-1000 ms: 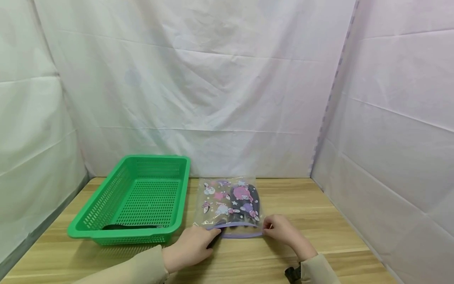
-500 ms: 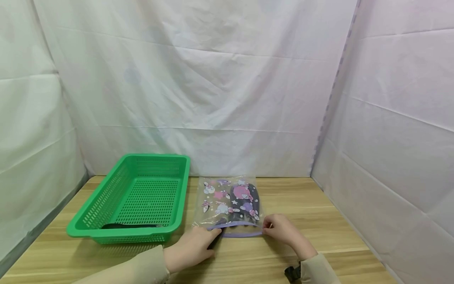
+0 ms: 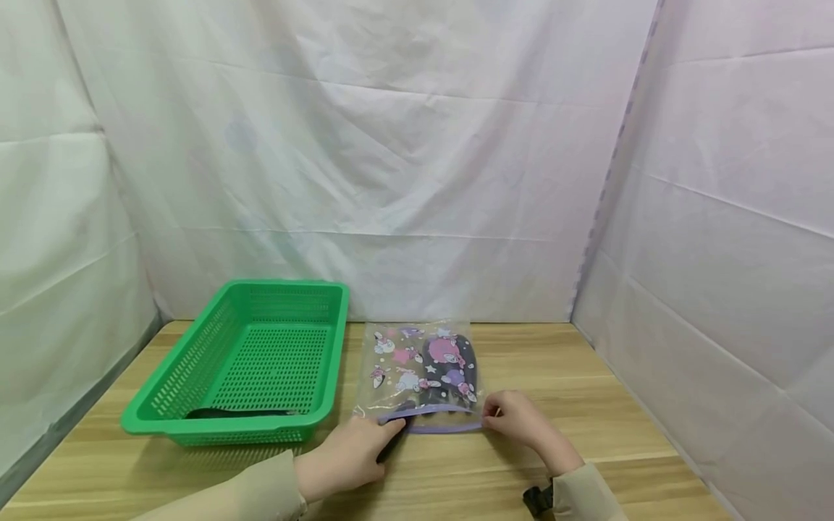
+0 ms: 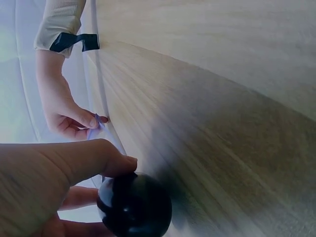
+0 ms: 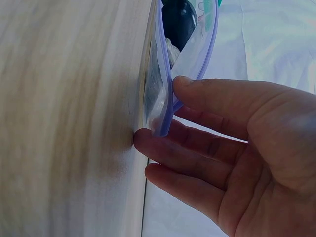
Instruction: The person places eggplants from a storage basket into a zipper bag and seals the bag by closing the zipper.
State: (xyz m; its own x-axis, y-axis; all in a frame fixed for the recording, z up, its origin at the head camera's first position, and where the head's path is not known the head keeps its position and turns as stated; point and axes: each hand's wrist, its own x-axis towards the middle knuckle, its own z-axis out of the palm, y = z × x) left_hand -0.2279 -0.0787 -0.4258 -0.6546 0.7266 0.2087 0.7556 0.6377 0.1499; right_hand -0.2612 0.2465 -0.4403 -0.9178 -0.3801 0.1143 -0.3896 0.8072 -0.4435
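Note:
A clear zip bag [image 3: 391,367] printed with pink and purple cartoon figures lies flat, its purple-edged mouth parted towards me. Dark glossy shapes show through its right half. My left hand [image 3: 342,457] grips a glossy black eggplant [image 4: 136,210] at its rounded end; the far end reaches the left part of the bag's mouth. Whether that end is inside is partly hidden by the hand. At the mouth's right corner, my right hand [image 3: 519,420] pinches the purple edge between thumb and fingers. The right wrist view shows a dark glossy thing [image 5: 178,22] within the parted edges.
To the left of the bag stands a green slotted basket [image 3: 340,333]. One long dark eggplant [image 3: 237,413] lies along its near side. Wood-grain tabletop [image 3: 580,376] extends to the right, and white cloth [image 3: 417,166] hangs behind and at both sides.
The head view has shifted very slightly. Both hands keep their places at the bag's mouth; the left hand has shifted a little to the left at most.

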